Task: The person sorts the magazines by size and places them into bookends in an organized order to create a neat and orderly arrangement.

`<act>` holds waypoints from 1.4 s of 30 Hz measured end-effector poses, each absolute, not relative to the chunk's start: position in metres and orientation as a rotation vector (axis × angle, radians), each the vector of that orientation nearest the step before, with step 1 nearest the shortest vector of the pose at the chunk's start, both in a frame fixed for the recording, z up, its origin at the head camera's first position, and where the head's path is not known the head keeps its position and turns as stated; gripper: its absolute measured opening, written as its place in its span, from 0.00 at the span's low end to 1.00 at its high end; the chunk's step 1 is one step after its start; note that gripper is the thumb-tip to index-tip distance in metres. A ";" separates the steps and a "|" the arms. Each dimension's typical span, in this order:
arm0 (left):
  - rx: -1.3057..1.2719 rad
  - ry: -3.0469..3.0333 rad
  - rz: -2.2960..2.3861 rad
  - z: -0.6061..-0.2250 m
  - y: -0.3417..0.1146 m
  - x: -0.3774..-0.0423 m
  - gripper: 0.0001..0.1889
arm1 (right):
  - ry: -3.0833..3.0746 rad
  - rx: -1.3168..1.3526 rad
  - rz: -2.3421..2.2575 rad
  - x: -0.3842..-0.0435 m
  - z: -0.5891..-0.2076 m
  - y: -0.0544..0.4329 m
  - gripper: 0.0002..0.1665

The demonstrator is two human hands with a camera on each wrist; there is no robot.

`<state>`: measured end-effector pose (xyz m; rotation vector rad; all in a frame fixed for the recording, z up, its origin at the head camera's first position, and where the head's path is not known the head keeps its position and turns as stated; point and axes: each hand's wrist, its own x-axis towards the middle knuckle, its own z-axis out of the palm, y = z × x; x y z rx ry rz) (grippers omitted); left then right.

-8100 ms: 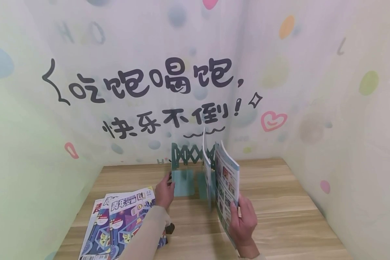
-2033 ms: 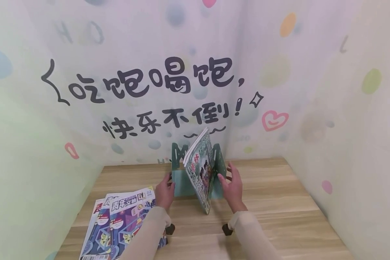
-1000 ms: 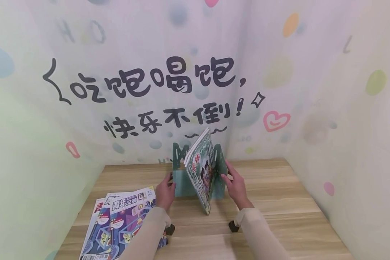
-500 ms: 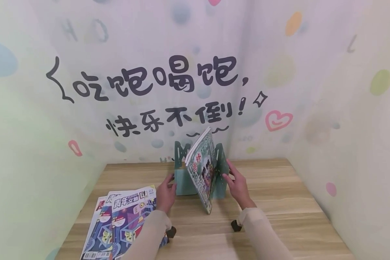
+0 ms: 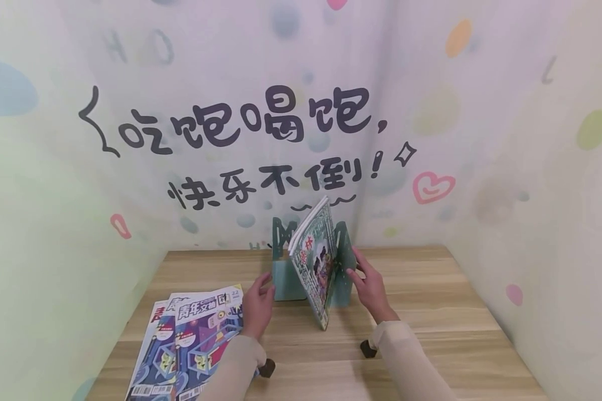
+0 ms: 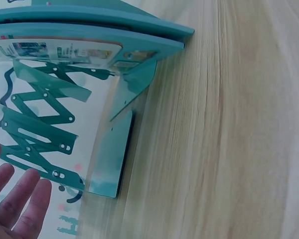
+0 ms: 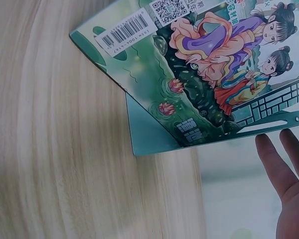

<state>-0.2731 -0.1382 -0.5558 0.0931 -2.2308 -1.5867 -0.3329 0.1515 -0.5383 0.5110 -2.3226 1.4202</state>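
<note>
A green expandable bookend (image 5: 288, 281) with lattice links stands at the back of the table. Magazines (image 5: 317, 262) with an illustrated green cover stand in it, leaning at a slant; the left wrist view shows two spines (image 6: 89, 37). My left hand (image 5: 258, 305) is just left of the bookend's left end plate, its fingers loosely extended and apart from the plate (image 6: 107, 164). My right hand (image 5: 373, 287) touches the outer edge of the right end plate (image 5: 344, 262) with extended fingers (image 7: 274, 159). The magazine cover (image 7: 209, 64) hides much of that plate in the right wrist view.
Several overlapping magazines (image 5: 208, 334) with purple-blue covers lie at the left front of the wooden table (image 5: 431, 312), partly under my left forearm. A printed wall cloth (image 5: 221, 72) rises behind the table and along both sides.
Earlier my right hand held a magazine upright; the magazines now lean together in the bookend and that hand is at its right plate. My left hand has drawn back from the left plate.
</note>
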 end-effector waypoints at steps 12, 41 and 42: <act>0.104 -2.072 -1.525 -0.555 -0.147 -0.252 0.19 | -2.344 0.514 1.409 -0.332 -0.536 0.152 0.35; 0.578 -2.370 -1.239 -0.564 -0.227 -0.214 0.17 | -2.347 0.525 1.411 -0.333 -0.536 0.154 0.37; 0.612 -2.393 -1.218 -0.565 -0.232 -0.213 0.18 | -2.343 0.527 1.405 -0.333 -0.536 0.154 0.37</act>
